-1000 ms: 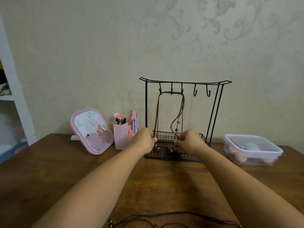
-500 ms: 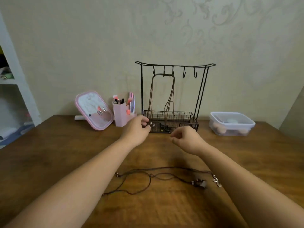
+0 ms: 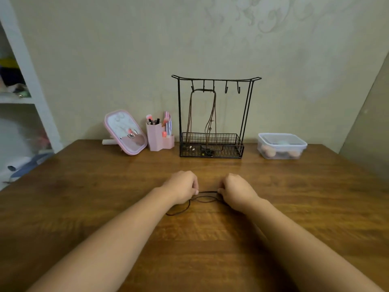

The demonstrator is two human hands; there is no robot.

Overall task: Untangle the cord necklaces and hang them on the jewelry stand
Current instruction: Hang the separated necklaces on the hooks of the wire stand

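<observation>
A black wire jewelry stand (image 3: 244,114) stands at the back of the wooden table (image 3: 84,197). A brown cord necklace (image 3: 214,114) hangs from its left hooks, its ends down in the stand's basket. A dark cord necklace (image 3: 205,197) lies tangled on the table in front of me. My left hand (image 3: 182,187) pinches the cord at its left end. My right hand (image 3: 235,191) pinches it at the right end, and a short stretch runs between the two hands. A loop trails out under my left wrist. The rest of the cord is hidden under my hands.
Left of the stand are a pink pen holder (image 3: 156,137) with makeup brushes and a tilted pink-framed mirror (image 3: 125,131). A lidded clear plastic box (image 3: 282,145) sits to the right. White shelves (image 3: 27,98) stand at the far left.
Both hands left the hung necklace at the stand, drew back toward me and dropped onto the dark cord on the table, pinching it. The camera tilted down.
</observation>
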